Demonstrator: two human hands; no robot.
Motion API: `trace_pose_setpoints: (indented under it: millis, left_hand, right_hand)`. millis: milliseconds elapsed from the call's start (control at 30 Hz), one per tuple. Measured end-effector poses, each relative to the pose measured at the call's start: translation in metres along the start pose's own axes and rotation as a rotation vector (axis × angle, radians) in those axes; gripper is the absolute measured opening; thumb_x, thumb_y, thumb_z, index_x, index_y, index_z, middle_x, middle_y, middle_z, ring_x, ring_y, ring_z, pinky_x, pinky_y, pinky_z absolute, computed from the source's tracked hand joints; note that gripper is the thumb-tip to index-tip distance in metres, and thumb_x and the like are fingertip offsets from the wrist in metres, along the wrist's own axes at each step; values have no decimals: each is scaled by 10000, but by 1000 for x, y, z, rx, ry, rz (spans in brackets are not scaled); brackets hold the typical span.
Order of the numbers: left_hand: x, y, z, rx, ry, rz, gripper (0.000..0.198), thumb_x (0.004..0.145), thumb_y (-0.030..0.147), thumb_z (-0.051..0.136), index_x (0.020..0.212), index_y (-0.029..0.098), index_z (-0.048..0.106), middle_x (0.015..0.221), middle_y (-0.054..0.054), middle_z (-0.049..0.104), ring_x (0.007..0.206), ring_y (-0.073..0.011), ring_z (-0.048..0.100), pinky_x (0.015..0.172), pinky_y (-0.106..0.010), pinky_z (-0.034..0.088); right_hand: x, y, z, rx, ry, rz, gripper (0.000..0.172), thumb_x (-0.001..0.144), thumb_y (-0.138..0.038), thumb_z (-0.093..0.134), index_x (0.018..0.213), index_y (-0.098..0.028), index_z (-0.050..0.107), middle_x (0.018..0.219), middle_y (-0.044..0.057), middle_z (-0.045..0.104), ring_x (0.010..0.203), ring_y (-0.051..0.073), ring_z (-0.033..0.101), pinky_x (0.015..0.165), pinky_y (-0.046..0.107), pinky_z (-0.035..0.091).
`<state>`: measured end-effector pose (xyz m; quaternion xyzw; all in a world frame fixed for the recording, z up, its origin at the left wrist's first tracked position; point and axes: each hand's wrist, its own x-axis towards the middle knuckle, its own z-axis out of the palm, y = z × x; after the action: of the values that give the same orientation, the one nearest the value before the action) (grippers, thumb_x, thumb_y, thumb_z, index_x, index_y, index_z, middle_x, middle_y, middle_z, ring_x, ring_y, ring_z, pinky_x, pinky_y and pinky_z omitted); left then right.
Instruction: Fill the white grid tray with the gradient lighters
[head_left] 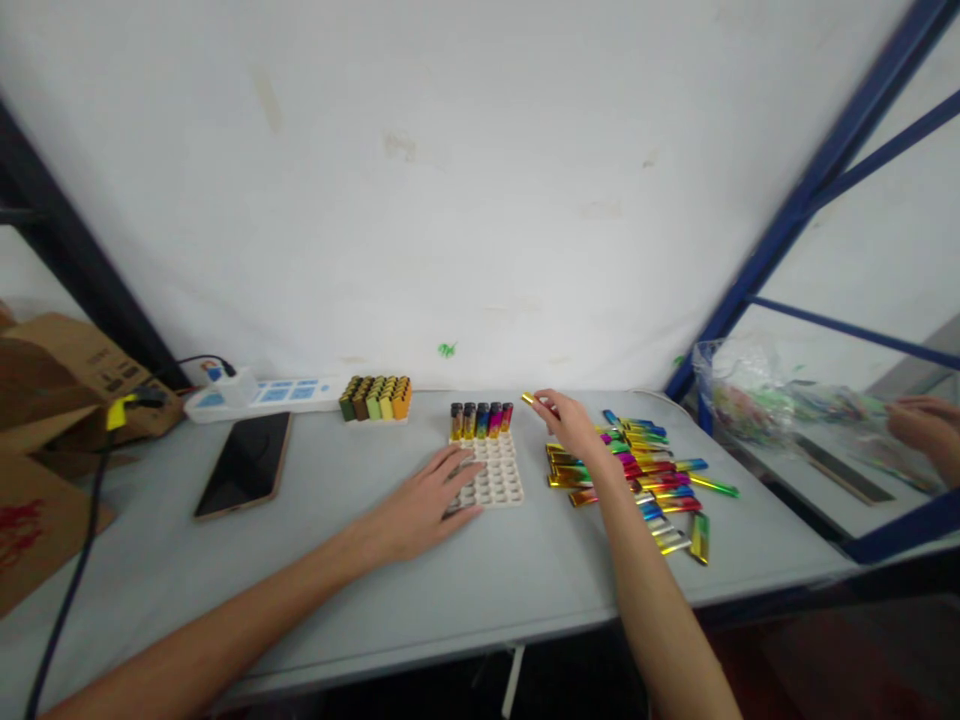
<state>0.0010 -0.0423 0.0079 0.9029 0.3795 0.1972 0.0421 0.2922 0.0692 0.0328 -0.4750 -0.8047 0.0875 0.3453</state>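
Note:
My left hand rests with fingers apart on the left side of a white tray full of small holes. At the tray's back edge stands a row of several upright lighters with dark tops and shiny multicoloured bodies. Between the fingertips of my right hand is a lighter, its gold end pointing left; the rest is hidden by the fingers. That hand is raised right of the row, at the back left of a loose pile of shiny metallic lighters.
A second block of upright lighters stands near the wall. Further left lie a phone, a white power strip and a cardboard box. Past the blue rack, another person's hand is near clear plastic bags.

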Motion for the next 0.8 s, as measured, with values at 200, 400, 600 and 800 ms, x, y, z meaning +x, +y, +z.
trace_pose_setpoints:
  millis: [200, 400, 600, 800]
  left_hand:
    - [0, -1, 1, -7, 19, -3, 500, 1012, 483, 488, 1460, 263, 472, 1517, -94, 460, 1447, -280, 356, 1189, -477, 374]
    - [0, -1, 1, 1, -3, -9, 519, 1011, 481, 493, 1477, 254, 452, 1529, -99, 445, 1458, -284, 337, 1192, -484, 368]
    - [-1, -1, 3, 4, 8, -8, 524, 1014, 496, 478, 1484, 268, 441, 1535, -92, 440, 1462, -287, 333, 1191, -491, 366]
    - [-2, 1, 2, 13, 7, -6, 522, 1019, 500, 464, 1479, 256, 441, 1538, -97, 436, 1466, -288, 329, 1195, -487, 360]
  right_hand:
    - [0, -23, -6, 140, 24, -25, 339, 920, -477, 616, 1099, -197, 686, 749, 5, 680, 627, 150, 578, 633, 249, 445]
    - [1, -21, -1, 210, -15, -31, 310, 863, -472, 681, 958, -177, 700, 635, -31, 570, 579, 123, 503, 557, 231, 389]
    - [1, -21, 5, 158, -46, -101, 321, 905, -473, 639, 974, -171, 722, 791, 36, 680, 693, 152, 602, 640, 253, 483]
    - [1, -19, 10, 109, -66, -72, 327, 933, -476, 610, 996, -175, 718, 831, 68, 737, 716, 174, 650, 653, 272, 521]
